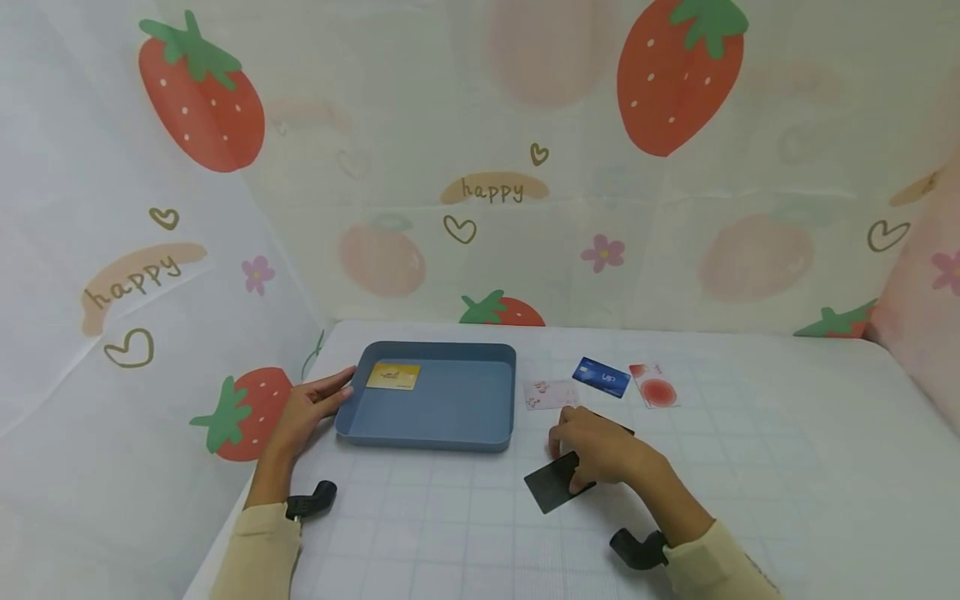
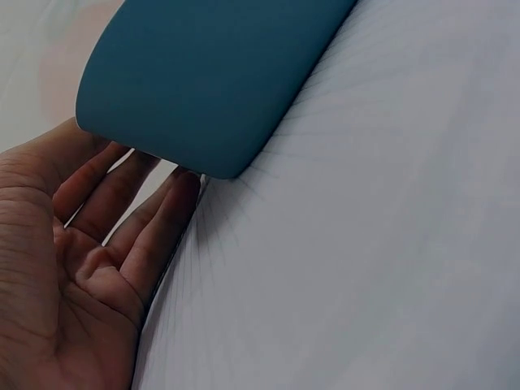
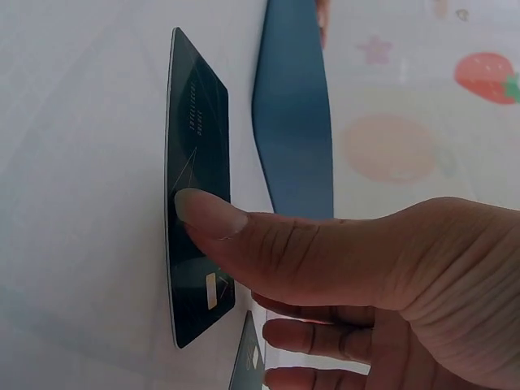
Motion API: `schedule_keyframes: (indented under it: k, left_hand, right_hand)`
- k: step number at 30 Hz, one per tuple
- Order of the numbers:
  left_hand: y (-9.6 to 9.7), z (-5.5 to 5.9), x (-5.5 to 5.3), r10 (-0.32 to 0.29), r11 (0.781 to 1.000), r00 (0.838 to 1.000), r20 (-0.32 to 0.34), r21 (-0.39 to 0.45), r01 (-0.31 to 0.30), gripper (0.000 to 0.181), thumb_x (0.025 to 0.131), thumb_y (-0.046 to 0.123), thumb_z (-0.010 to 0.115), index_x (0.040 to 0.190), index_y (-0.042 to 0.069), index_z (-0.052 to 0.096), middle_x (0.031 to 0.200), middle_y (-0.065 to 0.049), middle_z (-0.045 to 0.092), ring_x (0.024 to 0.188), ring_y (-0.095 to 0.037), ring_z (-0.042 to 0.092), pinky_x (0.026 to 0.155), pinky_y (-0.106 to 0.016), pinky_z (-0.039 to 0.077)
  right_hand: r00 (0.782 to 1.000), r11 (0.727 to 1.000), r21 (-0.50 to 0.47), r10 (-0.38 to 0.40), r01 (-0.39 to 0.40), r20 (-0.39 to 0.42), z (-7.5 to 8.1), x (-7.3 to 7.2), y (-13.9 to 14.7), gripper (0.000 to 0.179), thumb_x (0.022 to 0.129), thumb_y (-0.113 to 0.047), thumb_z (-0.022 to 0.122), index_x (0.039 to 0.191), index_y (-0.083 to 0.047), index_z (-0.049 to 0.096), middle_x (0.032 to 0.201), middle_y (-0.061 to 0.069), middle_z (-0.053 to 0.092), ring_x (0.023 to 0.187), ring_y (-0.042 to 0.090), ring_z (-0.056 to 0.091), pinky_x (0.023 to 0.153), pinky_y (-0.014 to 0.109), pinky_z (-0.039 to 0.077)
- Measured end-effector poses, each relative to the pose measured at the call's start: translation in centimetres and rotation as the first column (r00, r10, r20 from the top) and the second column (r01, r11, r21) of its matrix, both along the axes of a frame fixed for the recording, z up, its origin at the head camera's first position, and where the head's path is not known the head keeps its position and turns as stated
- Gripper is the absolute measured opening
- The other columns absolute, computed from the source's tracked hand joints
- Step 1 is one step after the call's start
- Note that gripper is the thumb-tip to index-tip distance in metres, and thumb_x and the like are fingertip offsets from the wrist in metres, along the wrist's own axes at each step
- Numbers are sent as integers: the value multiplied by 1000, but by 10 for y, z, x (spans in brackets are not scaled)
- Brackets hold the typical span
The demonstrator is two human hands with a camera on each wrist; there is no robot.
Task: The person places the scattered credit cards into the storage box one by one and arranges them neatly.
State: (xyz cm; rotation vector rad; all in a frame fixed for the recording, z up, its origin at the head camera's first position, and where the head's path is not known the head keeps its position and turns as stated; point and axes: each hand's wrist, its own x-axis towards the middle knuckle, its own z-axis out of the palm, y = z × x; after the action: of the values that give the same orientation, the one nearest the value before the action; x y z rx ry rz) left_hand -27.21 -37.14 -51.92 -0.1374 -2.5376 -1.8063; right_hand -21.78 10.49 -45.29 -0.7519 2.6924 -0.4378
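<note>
My left hand (image 1: 311,408) rests at the left end of a blue-grey tray (image 1: 427,443), its extended fingertips touching the outer wall. Inside the tray, near the upper left, lies a yellow card (image 1: 393,376). My right hand (image 1: 600,446) bends over a black card (image 1: 547,486) to the right of the tray. In the right wrist view the thumb (image 3: 215,215) overlaps the face of that dark card (image 3: 195,122), its tip near the closer long edge; in the head view the bent fingers reach the far edge. A second dark card (image 1: 618,423) is partly hidden behind this hand.
Beyond the right hand lie a pale pink card (image 1: 551,394), a blue card (image 1: 602,377) marked VIP and a white card with a red circle (image 1: 656,387). A strawberry-print cloth (image 1: 645,208) hangs behind the white table (image 1: 420,533).
</note>
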Motion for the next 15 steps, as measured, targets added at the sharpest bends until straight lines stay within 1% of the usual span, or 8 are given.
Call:
schedule_keyframes:
  k: [5, 10, 15]
  left_hand:
    - [1, 2, 1, 6, 1000, 1000, 7, -6, -6, 54, 97, 33, 71, 147, 15, 56, 149, -10, 53, 117, 4, 60, 89, -16, 52]
    - [2, 3, 0, -6, 1000, 1000, -1, 2, 6, 54, 97, 31, 70, 146, 14, 56, 149, -11, 53, 118, 3, 60, 90, -16, 52]
    - [1, 1, 1, -2, 1000, 1000, 0, -7, 2, 55, 97, 33, 71, 147, 15, 56, 149, -10, 53, 119, 3, 59, 90, -17, 53]
  right_hand:
    - [1000, 1000, 25, 3, -3, -3, 2, 1, 0, 38, 67, -13, 96, 94, -26, 72, 101, -3, 57, 97, 16, 49, 86, 33, 54]
    - [1000, 998, 60, -8, 7, 11, 6, 3, -1, 42, 66, -14, 96, 97, -25, 71, 105, 1, 56, 99, 19, 49, 85, 36, 55]
    - [1000, 995, 102, 12, -11, -10, 5, 5, -3, 43, 65, -14, 97, 97, -23, 70, 103, 1, 57, 99, 20, 49, 86, 36, 55]
